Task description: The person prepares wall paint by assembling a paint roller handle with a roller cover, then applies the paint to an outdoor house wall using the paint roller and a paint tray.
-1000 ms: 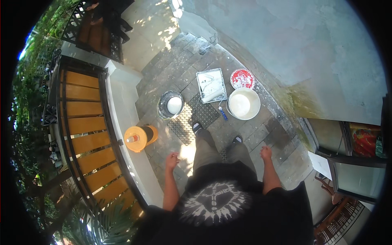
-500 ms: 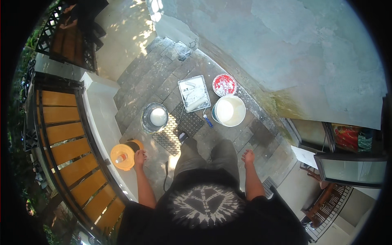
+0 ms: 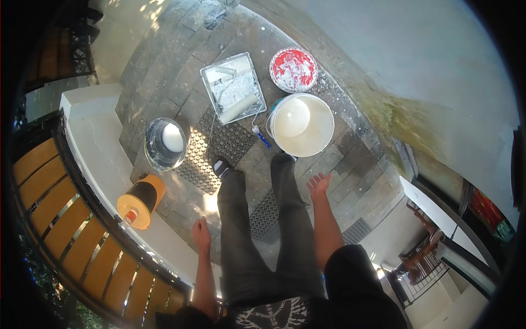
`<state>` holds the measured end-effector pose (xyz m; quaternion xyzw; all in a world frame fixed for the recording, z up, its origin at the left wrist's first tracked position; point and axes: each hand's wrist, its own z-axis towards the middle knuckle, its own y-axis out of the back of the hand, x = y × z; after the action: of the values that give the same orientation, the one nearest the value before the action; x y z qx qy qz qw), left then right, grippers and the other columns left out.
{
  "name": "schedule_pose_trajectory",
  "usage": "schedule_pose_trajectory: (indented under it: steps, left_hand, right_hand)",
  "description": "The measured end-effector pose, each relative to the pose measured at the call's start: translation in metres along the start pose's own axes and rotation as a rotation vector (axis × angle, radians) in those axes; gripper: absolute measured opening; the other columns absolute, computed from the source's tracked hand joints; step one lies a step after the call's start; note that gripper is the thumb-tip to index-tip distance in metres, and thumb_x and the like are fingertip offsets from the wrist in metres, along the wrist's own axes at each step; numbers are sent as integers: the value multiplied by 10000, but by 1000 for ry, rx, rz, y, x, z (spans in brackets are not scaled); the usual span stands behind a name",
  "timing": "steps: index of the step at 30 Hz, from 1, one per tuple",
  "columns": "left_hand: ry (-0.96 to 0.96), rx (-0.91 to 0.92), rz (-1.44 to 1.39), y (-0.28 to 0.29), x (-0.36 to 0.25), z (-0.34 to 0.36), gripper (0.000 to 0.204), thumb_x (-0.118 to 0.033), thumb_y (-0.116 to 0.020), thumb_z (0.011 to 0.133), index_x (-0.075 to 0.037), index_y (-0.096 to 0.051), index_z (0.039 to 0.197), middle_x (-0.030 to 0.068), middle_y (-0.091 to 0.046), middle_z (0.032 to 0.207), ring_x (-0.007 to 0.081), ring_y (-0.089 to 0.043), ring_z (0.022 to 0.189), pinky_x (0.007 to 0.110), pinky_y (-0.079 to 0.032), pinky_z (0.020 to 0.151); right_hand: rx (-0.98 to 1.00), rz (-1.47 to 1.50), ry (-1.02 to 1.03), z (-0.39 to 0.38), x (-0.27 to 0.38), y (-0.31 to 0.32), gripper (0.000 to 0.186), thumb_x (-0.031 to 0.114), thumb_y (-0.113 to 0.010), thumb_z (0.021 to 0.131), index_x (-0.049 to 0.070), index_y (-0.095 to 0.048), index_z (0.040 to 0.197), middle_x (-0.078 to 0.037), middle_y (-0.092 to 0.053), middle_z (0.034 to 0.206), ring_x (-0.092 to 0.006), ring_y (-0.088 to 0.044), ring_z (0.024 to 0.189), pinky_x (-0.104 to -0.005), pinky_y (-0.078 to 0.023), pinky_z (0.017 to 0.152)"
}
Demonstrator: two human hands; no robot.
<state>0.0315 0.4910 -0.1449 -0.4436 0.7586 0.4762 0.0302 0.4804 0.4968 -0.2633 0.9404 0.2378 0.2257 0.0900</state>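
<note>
My right hand (image 3: 319, 185) hangs with fingers apart and holds nothing, just below a large white bucket (image 3: 330, 123) with pale paint in it. At my left side my left hand (image 3: 201, 233) is loosely curled, and nothing shows in it. Nearest to that hand is an orange and black drink cooler (image 3: 143, 202) with a clear cup on its lid. A paint tray (image 3: 206, 82) smeared with white lies ahead, with a paint roller (image 3: 239, 108) in it; the blue handle (image 3: 262, 137) sticks out over the paving. Neither hand touches any of these things.
A dark bucket (image 3: 156, 143) holding something white stands at the left. A red lid (image 3: 295, 68) smeared with white lies beyond the white bucket. Rubber mats (image 3: 233, 141) cover the paving around my feet. A slatted fence (image 3: 82, 236) bounds the left, a weathered wall (image 3: 405, 60) the right.
The view has shifted, so the buckets and tray look larger and closer. My right hand has opened its fingers and come nearer the white bucket. My left hand now appears farther from the cooler.
</note>
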Motion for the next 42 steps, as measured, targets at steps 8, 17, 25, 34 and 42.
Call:
schedule_pose_trajectory:
  steps: [8, 17, 25, 34, 42]
  left_hand:
    - [120, 45, -80, -86, -62, -27, 412, -175, -487, 938, -53, -285, 600, -47, -264, 583, 48, -266, 577, 267, -233, 493]
    - [122, -48, -86, -55, -53, -44, 412, -175, -500, 930, -48, -295, 595, -44, -266, 565, 51, -261, 568, 276, -220, 479]
    - [150, -18, -29, -68, -49, -52, 413, -164, -491, 934, -85, -284, 585, -70, -268, 564, 33, -247, 557, 262, -195, 476]
    - [141, 15, -89, -81, -54, -59, 410, -164, -508, 925, -67, -303, 584, -59, -280, 562, 42, -264, 547, 271, -214, 469]
    - [101, 28, -21, -91, -31, -65, 388, -193, -538, 905, 9, -381, 613, 70, -340, 528, 127, -317, 506, 330, -274, 472]
  right_hand:
    - [92, 85, -9, 119, 62, -47, 841, 693, -213, 872, 85, -178, 1453, -140, -200, 1490, -364, -230, 1347, -517, -176, 1086]
    - [153, 106, -59, 148, 72, -47, 920, 749, -201, 832, 75, -158, 1458, -122, -173, 1505, -359, -161, 1371, -517, -105, 1099]
    - [279, 63, -72, 146, 80, -54, 968, 769, -382, 770, 99, -199, 1444, -128, -240, 1450, -351, -266, 1309, -522, -207, 1063]
    - [505, -133, 107, 74, 124, -100, 654, 550, -507, 857, 148, -353, 1350, -80, -501, 1046, -196, -489, 933, -389, -405, 846]
    - [448, -387, 283, 3, 164, -88, 611, 248, -636, 851, 102, -344, 1368, -36, -580, 950, -125, -531, 758, -346, -479, 712]
